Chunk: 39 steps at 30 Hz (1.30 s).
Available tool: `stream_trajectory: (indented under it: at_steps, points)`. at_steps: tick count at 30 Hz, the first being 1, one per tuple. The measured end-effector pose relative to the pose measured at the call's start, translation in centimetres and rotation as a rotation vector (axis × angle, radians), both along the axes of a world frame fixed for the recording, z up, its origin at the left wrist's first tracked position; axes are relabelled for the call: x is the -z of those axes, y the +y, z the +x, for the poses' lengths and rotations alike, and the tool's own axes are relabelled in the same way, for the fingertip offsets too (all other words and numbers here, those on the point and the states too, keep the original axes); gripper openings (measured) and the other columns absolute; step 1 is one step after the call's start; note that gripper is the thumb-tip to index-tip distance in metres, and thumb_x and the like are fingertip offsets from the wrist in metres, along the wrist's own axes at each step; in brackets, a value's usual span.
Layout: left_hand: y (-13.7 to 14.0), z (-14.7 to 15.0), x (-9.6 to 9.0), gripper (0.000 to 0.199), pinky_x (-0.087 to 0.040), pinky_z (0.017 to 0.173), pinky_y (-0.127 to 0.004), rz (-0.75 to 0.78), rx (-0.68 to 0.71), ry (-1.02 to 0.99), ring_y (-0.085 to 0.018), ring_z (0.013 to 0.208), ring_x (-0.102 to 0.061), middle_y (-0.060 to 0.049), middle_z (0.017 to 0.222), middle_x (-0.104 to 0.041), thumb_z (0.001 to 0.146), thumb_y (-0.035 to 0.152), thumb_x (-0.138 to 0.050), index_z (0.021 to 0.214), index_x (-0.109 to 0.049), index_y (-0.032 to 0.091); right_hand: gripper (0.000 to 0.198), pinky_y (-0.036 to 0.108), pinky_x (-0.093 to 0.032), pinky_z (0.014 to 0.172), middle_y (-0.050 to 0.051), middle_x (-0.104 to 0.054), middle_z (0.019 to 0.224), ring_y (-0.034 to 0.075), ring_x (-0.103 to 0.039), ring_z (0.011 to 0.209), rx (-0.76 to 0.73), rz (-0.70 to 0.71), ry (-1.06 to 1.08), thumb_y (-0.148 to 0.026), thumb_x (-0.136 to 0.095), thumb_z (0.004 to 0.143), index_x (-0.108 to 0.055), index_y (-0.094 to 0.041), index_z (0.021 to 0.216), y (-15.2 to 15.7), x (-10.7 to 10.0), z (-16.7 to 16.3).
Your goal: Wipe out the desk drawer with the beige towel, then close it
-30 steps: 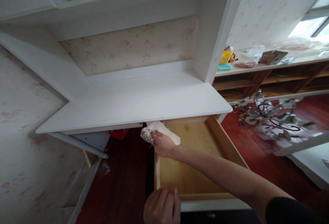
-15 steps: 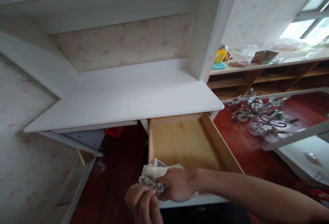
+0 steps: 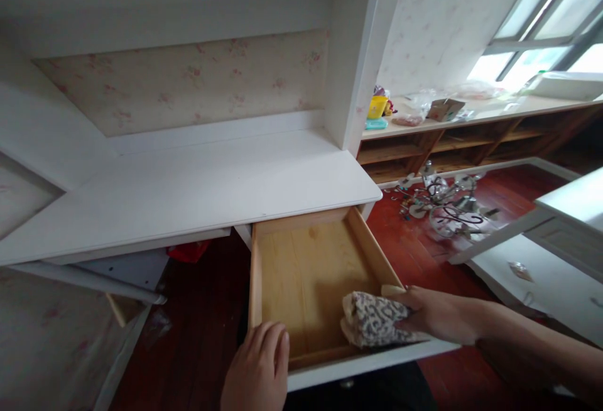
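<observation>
A pulled-out wooden drawer (image 3: 306, 266) with a white front panel juts from the white desk (image 3: 226, 178). At its front left corner, my left hand (image 3: 259, 364) has its fingers curled over the edge. My right hand (image 3: 433, 313) grips a bunched cleaning cloth (image 3: 379, 320), cream with a dark leopard-like print. The cloth is at the drawer's front right corner, against the inside of the wall and front. Part of it is hidden under my fingers. Nothing else shows on the bare wood bottom.
On the red wooden floor (image 3: 405, 241) to the right lies a taken-down chandelier (image 3: 447, 203). Behind it runs a low shelf unit (image 3: 391, 150) with a yellow cup (image 3: 377, 107) and plastic bags on top. A white cabinet (image 3: 565, 229) stands at the right. Something red (image 3: 188, 251) lies beneath the desk.
My right hand has carried the cloth from the drawer's front left corner across to the front right. My left hand has come away from the cloth onto the drawer edge. The view has turned right.
</observation>
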<state>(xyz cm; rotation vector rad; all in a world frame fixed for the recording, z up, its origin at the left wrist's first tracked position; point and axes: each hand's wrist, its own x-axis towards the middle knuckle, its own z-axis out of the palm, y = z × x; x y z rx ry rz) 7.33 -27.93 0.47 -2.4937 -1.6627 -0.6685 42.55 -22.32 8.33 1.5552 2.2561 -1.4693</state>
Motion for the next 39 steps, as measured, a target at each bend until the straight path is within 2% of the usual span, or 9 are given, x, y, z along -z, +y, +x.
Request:
stream_trajectory:
  at_steps: [4, 7, 10, 13, 16, 21, 29, 33, 39]
  points:
    - [0.1, -0.3, 0.0, 0.021, -0.054, 0.075, -0.026, -0.116, 0.012, 0.06, -0.015, 0.091, -0.067, 0.001, 0.098, -0.072, 0.095, 0.029, -0.047, 0.1, -0.067, 0.027, 0.038, 0.038, -0.052, 0.085, 0.008, -0.071, 0.1, 0.028, -0.065, 0.098, 0.288, -0.094, 0.309, -0.045, -0.049, 0.091, -0.066, -0.019, 0.112, 1.1, -2.1, 2.0]
    - [0.1, -0.6, 0.3, 0.023, -0.055, 0.077, -0.024, -0.151, 0.009, 0.075, -0.014, 0.096, -0.068, 0.002, 0.102, -0.072, 0.094, 0.029, -0.047, 0.103, -0.068, 0.028, 0.047, 0.042, -0.051, 0.09, 0.012, -0.069, 0.114, 0.03, -0.065, 0.101, 0.378, 0.107, 0.263, -0.05, -0.048, 0.092, -0.063, -0.02, 0.125, 1.1, -4.4, 3.2]
    - [0.1, -0.6, 0.5, 0.024, -0.056, 0.077, -0.023, -0.175, 0.012, 0.068, -0.013, 0.097, -0.068, 0.002, 0.104, -0.073, 0.095, 0.03, -0.046, 0.104, -0.068, 0.029, 0.048, 0.045, -0.042, 0.105, 0.011, -0.059, 0.135, 0.032, -0.056, 0.121, 0.222, 0.361, 0.082, -0.04, -0.049, 0.092, -0.055, -0.025, 0.137, 0.2, -5.5, 3.6]
    - [0.2, -0.5, 0.4, 0.026, -0.057, 0.072, -0.023, -0.228, -0.029, 0.066, -0.014, 0.097, -0.069, 0.002, 0.106, -0.073, 0.095, 0.032, -0.045, 0.105, -0.068, 0.03, 0.057, 0.047, -0.029, 0.114, 0.005, -0.048, 0.147, 0.028, -0.04, 0.137, -0.017, 0.369, -0.103, -0.021, -0.05, 0.086, -0.049, -0.03, 0.142, -0.7, -3.8, 3.5]
    - [0.1, -0.4, 0.3, 0.027, -0.057, 0.066, -0.023, -0.249, -0.061, 0.061, -0.015, 0.095, -0.07, 0.001, 0.107, -0.073, 0.095, 0.032, -0.045, 0.106, -0.069, 0.03, 0.07, 0.048, -0.027, 0.115, 0.008, -0.046, 0.147, 0.028, -0.036, 0.139, -0.2, 0.27, -0.221, -0.009, -0.055, 0.07, -0.055, -0.027, 0.137, -1.0, -0.4, 3.8]
    - [-0.1, -0.4, 0.5, 0.028, -0.057, 0.065, -0.022, -0.25, -0.065, 0.049, -0.014, 0.094, -0.071, 0.001, 0.107, -0.074, 0.095, 0.032, -0.044, 0.106, -0.07, 0.029, 0.084, 0.051, -0.019, 0.117, 0.007, -0.047, 0.147, 0.025, -0.026, 0.143, -0.346, 0.338, -0.162, 0.0, -0.049, 0.062, -0.05, -0.027, 0.141, 0.4, 3.8, 4.6]
    - [0.1, -0.1, 0.0, 0.029, -0.056, 0.058, -0.021, -0.302, -0.095, 0.031, -0.015, 0.089, -0.072, 0.0, 0.106, -0.074, 0.096, 0.032, -0.044, 0.105, -0.071, 0.03, 0.052, 0.05, -0.02, 0.116, 0.012, -0.057, 0.138, 0.026, -0.033, 0.141, -0.402, 0.705, -0.303, -0.006, -0.049, 0.081, -0.06, -0.021, 0.129, 10.0, 6.7, 2.6]
    - [0.1, -0.1, -0.1, 0.027, -0.056, 0.059, -0.022, -0.267, -0.111, 0.028, -0.016, 0.086, -0.072, -0.001, 0.102, -0.075, 0.095, 0.03, -0.045, 0.103, -0.071, 0.03, 0.038, 0.045, -0.022, 0.115, 0.012, -0.061, 0.132, 0.026, -0.037, 0.139, -0.415, 0.792, -0.456, -0.009, -0.048, 0.087, -0.065, -0.018, 0.12, 15.4, 7.7, 0.2]
    - [0.1, -0.3, 0.5, 0.028, -0.055, 0.059, -0.019, -0.08, -0.087, 0.039, -0.013, 0.08, -0.071, 0.002, 0.093, -0.075, 0.095, 0.026, -0.043, 0.095, -0.07, 0.027, 0.033, 0.042, -0.022, 0.114, 0.017, -0.068, 0.116, 0.027, -0.05, 0.128, -0.347, 0.79, -0.494, -0.008, -0.051, 0.082, -0.067, -0.012, 0.111, 16.9, 7.9, -1.6]
